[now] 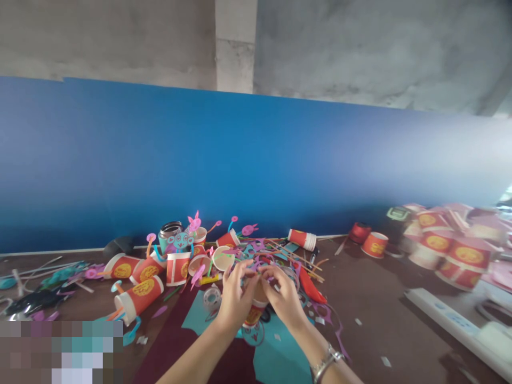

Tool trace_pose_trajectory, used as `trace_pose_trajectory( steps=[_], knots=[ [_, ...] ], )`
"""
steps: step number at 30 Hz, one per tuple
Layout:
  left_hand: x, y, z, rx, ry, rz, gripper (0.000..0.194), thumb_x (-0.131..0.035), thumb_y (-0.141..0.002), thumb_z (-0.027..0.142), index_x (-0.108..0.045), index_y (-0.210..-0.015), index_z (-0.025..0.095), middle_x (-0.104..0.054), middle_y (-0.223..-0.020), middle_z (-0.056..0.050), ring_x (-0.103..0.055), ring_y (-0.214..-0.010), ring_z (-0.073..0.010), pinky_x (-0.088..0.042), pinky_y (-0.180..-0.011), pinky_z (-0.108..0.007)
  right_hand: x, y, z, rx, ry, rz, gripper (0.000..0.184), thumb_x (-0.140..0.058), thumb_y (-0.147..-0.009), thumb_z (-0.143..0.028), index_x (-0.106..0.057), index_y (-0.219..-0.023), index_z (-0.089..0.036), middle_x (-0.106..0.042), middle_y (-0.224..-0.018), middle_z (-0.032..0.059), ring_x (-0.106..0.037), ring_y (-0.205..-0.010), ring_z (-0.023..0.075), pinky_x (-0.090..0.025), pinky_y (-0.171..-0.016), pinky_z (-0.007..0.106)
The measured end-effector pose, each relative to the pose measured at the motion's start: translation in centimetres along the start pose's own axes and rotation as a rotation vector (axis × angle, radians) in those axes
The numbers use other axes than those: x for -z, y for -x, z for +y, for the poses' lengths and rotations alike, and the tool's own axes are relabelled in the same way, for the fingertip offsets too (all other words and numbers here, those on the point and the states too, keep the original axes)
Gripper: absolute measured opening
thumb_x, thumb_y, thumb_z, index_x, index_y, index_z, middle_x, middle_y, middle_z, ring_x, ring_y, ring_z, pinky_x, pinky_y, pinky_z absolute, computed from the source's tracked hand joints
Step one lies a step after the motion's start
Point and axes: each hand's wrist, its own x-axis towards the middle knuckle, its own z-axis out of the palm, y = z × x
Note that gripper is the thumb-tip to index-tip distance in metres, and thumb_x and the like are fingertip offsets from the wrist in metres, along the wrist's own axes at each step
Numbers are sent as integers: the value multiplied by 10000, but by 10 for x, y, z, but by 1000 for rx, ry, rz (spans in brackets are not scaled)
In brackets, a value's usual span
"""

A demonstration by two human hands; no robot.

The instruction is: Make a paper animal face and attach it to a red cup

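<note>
The step in hand looks like close finger work on a paper cup at the lower centre of the frame, perhaps fitting or pressing a small part near its upper end. The left hand and the right hand come in from the bottom edge and stand on either side of the cup, hiding much of it. In each grip the fingers are curled inward and the thumb lies close to the fingertips, with little gap left. The fingertips of both hands meet or nearly meet above the cup; whether they pinch a small piece, or which hand bears the cup's weight, I cannot tell. A blue face cut-out shows just below the cup, though whether it is fixed on is unclear. The next move seems to call for a light pinch from one grip while the other keeps the cup from turning. A tape roll lies just beside the left hand, and a teal sheet spreads on the bench under the right forearm. Left of centre, a red cup stands upright among tipped ones, a teal cat-face cut-out above its rim.
</note>
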Motion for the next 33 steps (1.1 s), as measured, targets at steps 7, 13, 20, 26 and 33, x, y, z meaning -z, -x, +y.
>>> trace_pose_trajectory(
  steps=[7, 13, 20, 26, 33],
  knots=[
    [2, -5, 2, 58, 68, 23, 229, -540, -801, 238, -572, -1027, 234, -692, -780, -8, -629, -903, -225, -371, -943, -450, 0, -1, 2, -17, -9, 20, 74, -593, -731, -207, -626, -667, -188, -667, -887, 74, -607, -812, 210, -482, -720, 307],
    [5, -8, 1, 101, 85, -4, 152, -580, -772, 242, -601, -922, 237, -706, -704, 29, -653, -801, -206, -146, -1073, -512, 2, -4, 5, -129, -38, -17, 121, -628, -725, -255, -642, -811, -171, -664, -777, 57, -613, -708, 197, -481, -628, 292],
    [13, -17, 2, 90, 11, -85, 99, -626, -742, 321, -692, -719, 250, -714, -801, -16, -629, -864, -229, -196, -1054, -517, 9, -9, 8, -35, -117, -91, 95, -678, -709, -274, -661, -689, -183, -667, -854, 59, -610, -807, 198, -472, -728, 302],
    [23, -25, 5, 86, 213, -232, 269, -643, -722, 420, -691, -573, 202, -671, -817, -72, -591, -877, -230, -445, -833, -380, 14, -7, 8, -244, -402, -221, 222, -743, -646, -379, -660, -612, -176, -643, -953, 66, -613, -845, 212, -484, -726, 311],
    [27, -21, 17, 362, 590, -411, 353, -704, -629, 507, -703, -621, 154, -591, -950, -72, -572, -729, -158, -466, -605, -249, 16, -3, 4, -427, -762, -267, 221, -797, -572, -351, -657, -586, -182, -616, -1059, 56, -623, -868, 227, -493, -733, 338]
  ],
)
